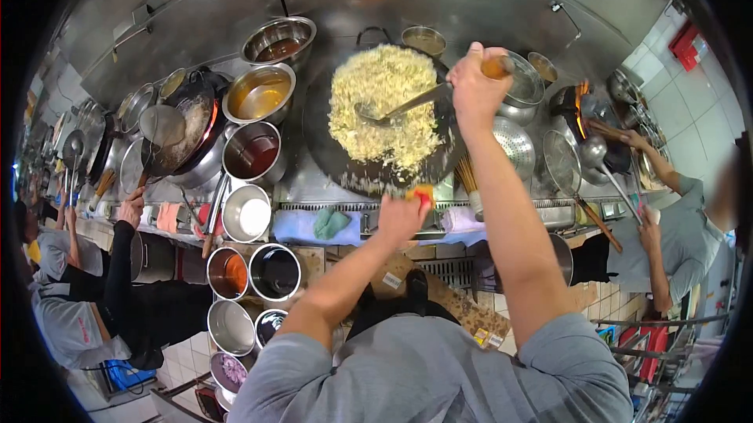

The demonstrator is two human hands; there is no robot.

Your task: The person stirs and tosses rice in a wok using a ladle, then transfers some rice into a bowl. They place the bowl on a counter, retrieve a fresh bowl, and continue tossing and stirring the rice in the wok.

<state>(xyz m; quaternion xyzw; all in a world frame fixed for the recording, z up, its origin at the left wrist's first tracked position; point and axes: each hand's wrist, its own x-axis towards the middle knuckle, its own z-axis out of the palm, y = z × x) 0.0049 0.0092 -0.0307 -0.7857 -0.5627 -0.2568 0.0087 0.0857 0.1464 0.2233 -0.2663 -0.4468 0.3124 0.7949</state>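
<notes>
Wok loaded with fried rice sits straight ahead of both hands. Left hand is clamped on its near rim through a yellow-red cloth. Right hand is fisted round the wooden end of the ladle, whose bowl is buried in the rice. I'd guess it's heavy, hot, stiff steel, so that padded near edge is the spot to grab. The rice looks loose and light and would spill easily. Left of the left hand are a green rag and steel seasoning bowls. Right of the right hand there's a perforated strainer, then a co-worker.
</notes>
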